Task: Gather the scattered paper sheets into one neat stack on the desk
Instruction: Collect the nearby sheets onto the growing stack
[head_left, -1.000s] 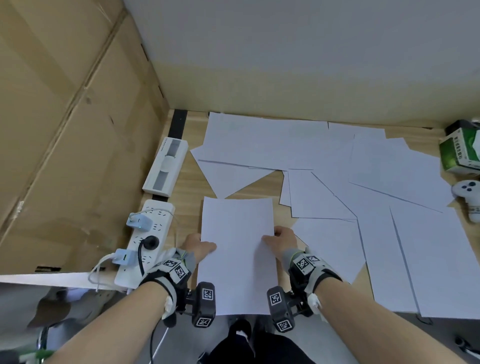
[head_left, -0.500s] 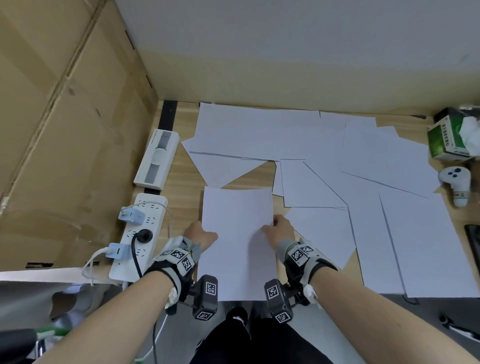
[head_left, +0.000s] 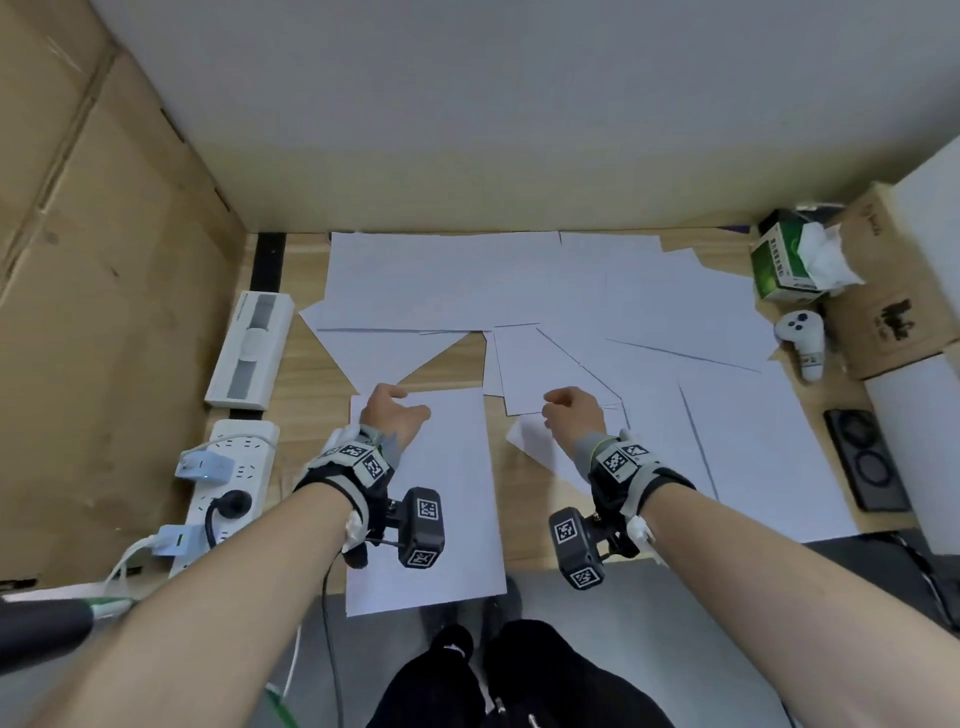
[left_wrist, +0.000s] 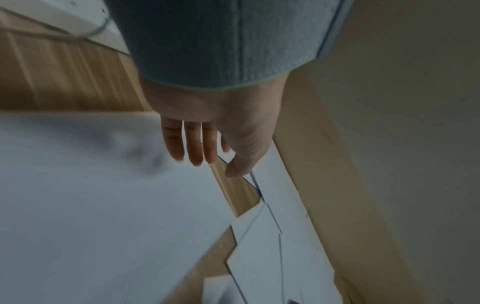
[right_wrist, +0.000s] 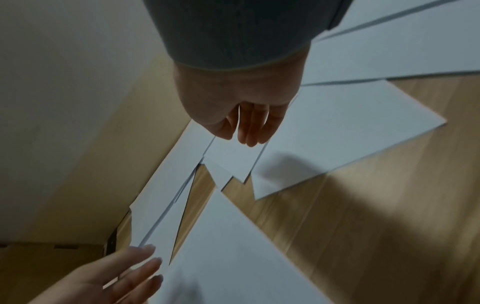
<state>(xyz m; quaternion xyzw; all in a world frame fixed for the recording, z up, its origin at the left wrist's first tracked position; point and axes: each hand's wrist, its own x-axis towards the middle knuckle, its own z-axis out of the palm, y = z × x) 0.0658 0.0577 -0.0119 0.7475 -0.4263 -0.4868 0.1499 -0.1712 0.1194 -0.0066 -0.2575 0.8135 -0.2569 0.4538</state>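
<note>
A white paper stack (head_left: 441, 467) lies at the desk's near edge, its near end overhanging. My left hand (head_left: 392, 415) hovers over the stack's far left corner, fingers straight and holding nothing (left_wrist: 197, 148). To the stack's right, my right hand (head_left: 569, 413) hangs over a loose sheet (head_left: 540, 447), fingers relaxed and empty (right_wrist: 246, 127). Several scattered sheets (head_left: 467, 280) overlap across the back and right of the desk (head_left: 753, 457). The left hand's fingers (right_wrist: 124, 271) also show in the right wrist view beside the stack (right_wrist: 233, 257).
A power strip (head_left: 228, 483) with plugs and a white device (head_left: 249, 348) lie left of the stack. At the right stand a green tissue box (head_left: 779, 265), a white controller (head_left: 802, 338), a black item (head_left: 865, 457) and a cardboard box (head_left: 893, 317). A cardboard wall (head_left: 104, 260) closes the left.
Both hands have let go of the stack's side edges and lifted forward. The right hand has moved right, over the loose sheets.
</note>
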